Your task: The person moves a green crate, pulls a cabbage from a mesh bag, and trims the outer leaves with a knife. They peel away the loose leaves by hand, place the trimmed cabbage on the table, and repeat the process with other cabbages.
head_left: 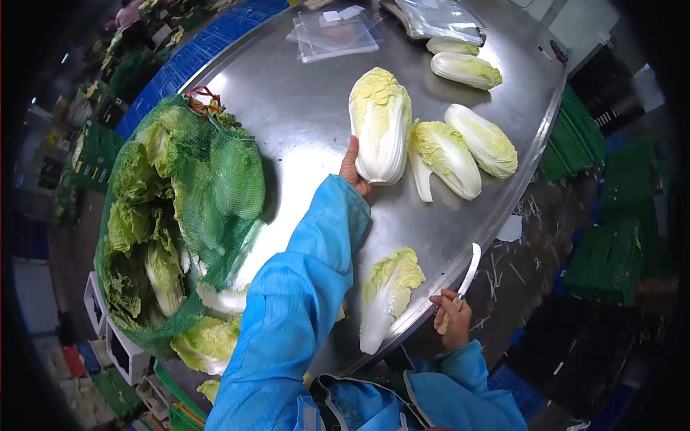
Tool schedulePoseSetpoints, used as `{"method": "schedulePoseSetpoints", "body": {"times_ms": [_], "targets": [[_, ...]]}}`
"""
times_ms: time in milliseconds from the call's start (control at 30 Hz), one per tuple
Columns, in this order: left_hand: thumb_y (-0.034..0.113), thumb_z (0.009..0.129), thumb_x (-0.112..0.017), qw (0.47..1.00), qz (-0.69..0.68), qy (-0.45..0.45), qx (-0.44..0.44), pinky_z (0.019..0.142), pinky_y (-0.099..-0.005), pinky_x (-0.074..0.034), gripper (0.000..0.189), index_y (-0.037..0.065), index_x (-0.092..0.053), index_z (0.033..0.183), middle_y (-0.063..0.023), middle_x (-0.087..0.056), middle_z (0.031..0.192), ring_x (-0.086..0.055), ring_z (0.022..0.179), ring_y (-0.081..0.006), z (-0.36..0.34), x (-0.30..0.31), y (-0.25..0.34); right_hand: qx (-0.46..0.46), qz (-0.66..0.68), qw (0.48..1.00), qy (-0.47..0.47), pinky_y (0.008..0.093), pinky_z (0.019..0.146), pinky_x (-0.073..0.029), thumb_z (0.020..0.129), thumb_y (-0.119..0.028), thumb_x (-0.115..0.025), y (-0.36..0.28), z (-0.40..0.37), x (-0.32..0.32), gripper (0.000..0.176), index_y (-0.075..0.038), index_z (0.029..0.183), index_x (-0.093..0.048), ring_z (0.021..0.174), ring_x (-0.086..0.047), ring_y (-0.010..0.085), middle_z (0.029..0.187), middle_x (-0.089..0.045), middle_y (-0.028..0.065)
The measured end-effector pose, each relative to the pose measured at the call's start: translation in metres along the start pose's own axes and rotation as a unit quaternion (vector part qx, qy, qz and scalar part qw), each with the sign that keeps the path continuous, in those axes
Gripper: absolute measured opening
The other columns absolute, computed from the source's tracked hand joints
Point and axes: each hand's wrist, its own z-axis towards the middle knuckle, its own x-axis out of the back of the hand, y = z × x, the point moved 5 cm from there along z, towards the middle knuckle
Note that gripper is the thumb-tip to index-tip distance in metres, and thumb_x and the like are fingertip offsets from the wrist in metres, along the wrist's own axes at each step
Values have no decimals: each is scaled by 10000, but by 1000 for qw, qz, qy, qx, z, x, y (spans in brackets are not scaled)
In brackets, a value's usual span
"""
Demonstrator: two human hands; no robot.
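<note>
My left hand [353,170] is closed around the lower left side of a napa cabbage [381,129], whose white base points toward me; some of the fingers are hidden beneath it. In my right hand [453,320], past the table's near edge, is a knife [471,271] with a light handle and its blade pointing up and away. A loose cabbage leaf [388,298] lies on the metal table between my hands. Right of the held cabbage rest two more napa cabbages [449,154] [485,140], one with an outer leaf spread away from its side.
A green mesh bag [223,172] of cabbages and leaves bulges over the table's left side, with loose leaves [208,341] below it. Two cabbages [466,70] and clear plastic bags [338,36] lie at the far side. Green crates [604,262] stand on the right.
</note>
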Motion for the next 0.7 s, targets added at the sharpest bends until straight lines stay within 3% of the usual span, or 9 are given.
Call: {"method": "schedulePoseSetpoints", "body": {"times_ms": [133,267,367,400,433,500,533,567,700], "targets": [[477,809,-674,999,9,43,-22,973,-446,-480,784,24,-373,1372,-171,-497,1328,-536,1177,-297,7,30,1,0,-6,1000,-14,231,425,-409,876,-106,-584,-6,10,-9,243,28,1074,-537,450,-488,104,849,-651,182],[348,831,-692,994,35,89,-46,935,-441,-493,701,39,-375,1374,-169,-536,1279,-576,1116,-292,-4,29,8,20,-20,999,-42,234,430,-409,880,-118,-582,-17,21,-25,243,17,1078,-536,446,-478,105,830,-650,165],[178,801,-704,957,253,69,-127,822,-392,-542,567,17,-450,1282,-165,-600,1143,-636,976,-274,26,11,26,19,-36,999,-20,236,424,-408,880,-129,-588,-17,26,-26,251,9,1083,-532,444,-473,103,811,-654,141],[137,780,-719,931,328,6,-159,791,-417,-558,632,42,-406,1321,-191,-599,1123,-657,907,-294,47,5,30,0,-26,1000,-10,235,408,-402,877,-141,-596,-11,30,-22,264,0,1090,-528,451,-477,97,792,-657,117],[170,758,-755,896,392,73,-197,808,-401,-543,643,26,-435,1297,-182,-611,1102,-642,950,-294,64,17,32,1,-32,999,-15,229,393,-392,875,-158,-611,-11,32,-23,280,-6,1093,-523,460,-477,89,779,-657,105],[390,625,-836,716,592,199,-313,1019,-409,-393,963,-3,-366,1369,-242,-523,1242,-493,1185,-361,99,43,40,41,-35,998,-33,219,389,-378,891,-197,-614,-15,31,-31,277,-12,1077,-523,465,-470,73,760,-629,81],[475,572,-834,722,573,211,-324,1083,-396,-307,1083,-23,-327,1390,-275,-414,1340,-395,1268,-387,86,30,36,46,-49,996,-58,219,395,-375,906,-197,-596,-15,30,-33,256,-16,1071,-521,467,-466,71,755,-610,73],[495,628,-787,726,595,156,-308,1100,-482,-251,1002,40,-342,1402,-245,-336,1406,-300,1337,-372,57,12,37,55,-60,995,-57,216,404,-372,923,-180,-565,-16,32,-34,208,-31,1061,-521,464,-457,72,760,-602,71],[468,782,-654,428,884,101,-158,1062,-668,-169,791,208,-304,1443,-144,-259,1483,-153,1406,-349,-151,3,36,71,-83,989,-104,214,402,-362,937,-165,-538,-29,31,-69,153,-58,1046,-525,456,-443,67,789,-608,73]]}}
